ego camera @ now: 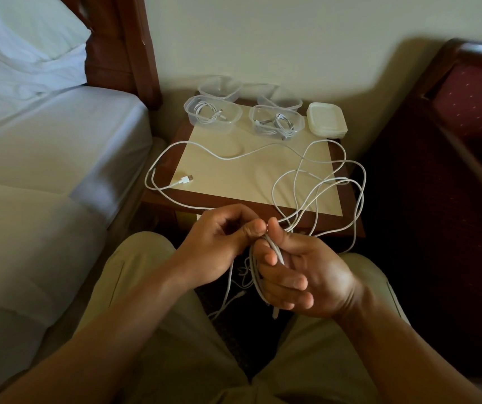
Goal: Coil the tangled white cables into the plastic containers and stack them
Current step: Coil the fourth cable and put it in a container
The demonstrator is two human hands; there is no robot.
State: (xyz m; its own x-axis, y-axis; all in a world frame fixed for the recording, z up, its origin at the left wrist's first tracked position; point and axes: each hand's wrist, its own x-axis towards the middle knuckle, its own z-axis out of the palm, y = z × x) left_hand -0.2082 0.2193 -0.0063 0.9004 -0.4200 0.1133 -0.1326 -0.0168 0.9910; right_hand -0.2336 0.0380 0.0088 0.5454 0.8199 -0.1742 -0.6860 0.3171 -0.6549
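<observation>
Holding cable (274,249) loops in right hand (301,275) grip; left hand (222,243) pinching strand beside

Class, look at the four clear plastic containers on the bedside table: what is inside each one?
The front left container and front right container each hold a coiled white cable. The back left container looks empty. The back right container is partly hidden, so its contents are unclear.
</observation>
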